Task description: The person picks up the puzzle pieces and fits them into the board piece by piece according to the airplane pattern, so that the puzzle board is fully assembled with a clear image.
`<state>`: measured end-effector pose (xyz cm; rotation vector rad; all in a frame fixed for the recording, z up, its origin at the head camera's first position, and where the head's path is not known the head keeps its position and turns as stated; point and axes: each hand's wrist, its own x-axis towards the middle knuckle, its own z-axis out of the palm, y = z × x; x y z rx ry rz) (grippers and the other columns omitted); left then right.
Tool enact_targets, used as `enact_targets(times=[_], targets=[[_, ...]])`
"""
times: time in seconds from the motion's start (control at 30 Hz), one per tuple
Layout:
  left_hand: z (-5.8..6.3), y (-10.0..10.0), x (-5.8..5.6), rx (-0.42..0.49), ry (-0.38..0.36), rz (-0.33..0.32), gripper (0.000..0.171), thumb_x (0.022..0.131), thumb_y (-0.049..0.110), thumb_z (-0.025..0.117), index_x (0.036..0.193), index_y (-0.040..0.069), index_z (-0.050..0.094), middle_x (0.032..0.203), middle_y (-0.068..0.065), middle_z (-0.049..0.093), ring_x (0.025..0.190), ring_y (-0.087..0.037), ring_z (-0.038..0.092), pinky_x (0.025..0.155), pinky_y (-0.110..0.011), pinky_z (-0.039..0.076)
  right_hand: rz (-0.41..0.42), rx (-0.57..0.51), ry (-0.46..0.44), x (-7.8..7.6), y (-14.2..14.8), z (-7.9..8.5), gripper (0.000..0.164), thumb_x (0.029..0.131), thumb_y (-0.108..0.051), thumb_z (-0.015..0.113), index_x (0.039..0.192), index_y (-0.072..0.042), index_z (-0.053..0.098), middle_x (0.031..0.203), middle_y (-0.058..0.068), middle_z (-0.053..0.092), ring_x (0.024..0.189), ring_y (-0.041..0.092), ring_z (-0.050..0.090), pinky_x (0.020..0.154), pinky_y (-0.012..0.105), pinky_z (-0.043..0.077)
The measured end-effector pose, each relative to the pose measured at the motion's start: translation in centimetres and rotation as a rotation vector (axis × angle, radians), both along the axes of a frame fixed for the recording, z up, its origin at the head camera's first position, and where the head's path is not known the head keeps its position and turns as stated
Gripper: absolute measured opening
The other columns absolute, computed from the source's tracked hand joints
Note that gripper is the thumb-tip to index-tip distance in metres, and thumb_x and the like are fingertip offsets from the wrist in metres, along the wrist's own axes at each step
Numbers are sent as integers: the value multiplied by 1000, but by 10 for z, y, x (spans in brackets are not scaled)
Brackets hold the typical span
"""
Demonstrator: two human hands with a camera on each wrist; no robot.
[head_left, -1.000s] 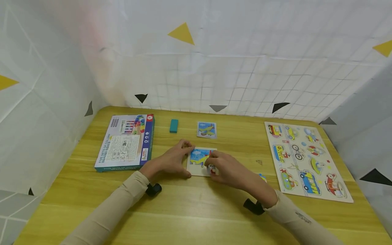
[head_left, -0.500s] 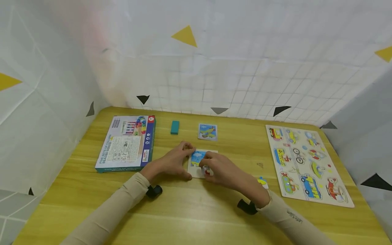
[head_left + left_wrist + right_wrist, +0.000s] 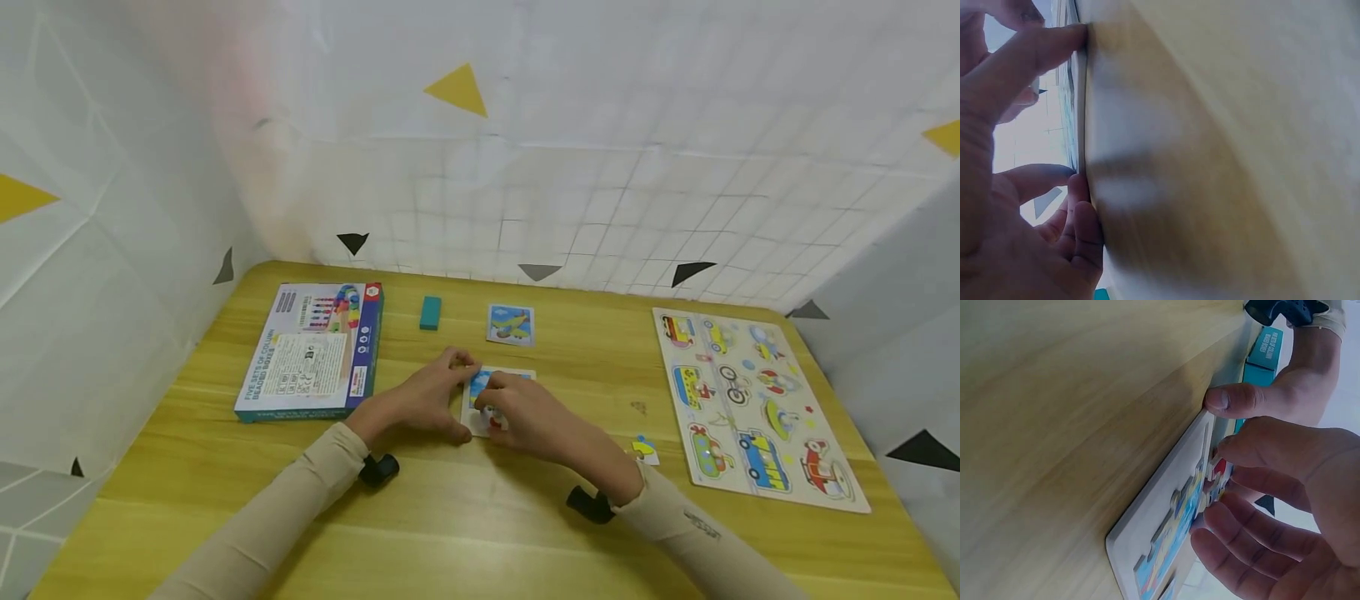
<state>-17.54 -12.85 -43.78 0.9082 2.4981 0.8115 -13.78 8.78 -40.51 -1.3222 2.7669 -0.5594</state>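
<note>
A small wooden jigsaw board [image 3: 474, 425] lies on the table between my hands, part of its blue-sky picture filled in. My left hand [image 3: 426, 398] holds the board's left side, thumb at the near corner and forefinger at the far one. Over the board, my right hand [image 3: 534, 421] pinches a jigsaw piece [image 3: 1216, 478] showing red and white between thumb and fingers. That hand hides much of the board in the head view. In the right wrist view, the piece is tilted above the board's surface. Behind the board lies a picture card [image 3: 511, 324] of a yellow plane.
Right of my right hand lies a loose yellow-and-blue jigsaw piece [image 3: 643, 450]. A large vehicle puzzle board [image 3: 720, 433] occupies the table's right side. At left is a boxed bead toy [image 3: 307, 367], and a teal block [image 3: 430, 313] sits towards the back. White curtains hang around the table.
My right hand has moved left across the jigsaw board with the piece in its fingers. The loose piece at right has come fully into view. My left hand stays at the board's edge.
</note>
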Motion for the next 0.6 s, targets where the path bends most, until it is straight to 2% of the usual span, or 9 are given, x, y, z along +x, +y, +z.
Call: enact_targets(times=[0.33,0.6], targets=[[0,-1,-2,4,13,-22,107,72,38,89,156,5,31,149,-9,30,128,-21,40,109,-37,37,24,-1,-8,-4,-8,-8,25,80,-14,84,100,-6,73,97,4,62,84,15,56,73,28,50],[-1,-1,-2,20,35,-42,107,71,35,89,155,3,32,148,-10,31,126,-23,42,107,-37,39,41,-14,-18,-6,-14,-12,20,81,-10,83,97,-5,73,95,5,63,83,16,57,73,30,50]])
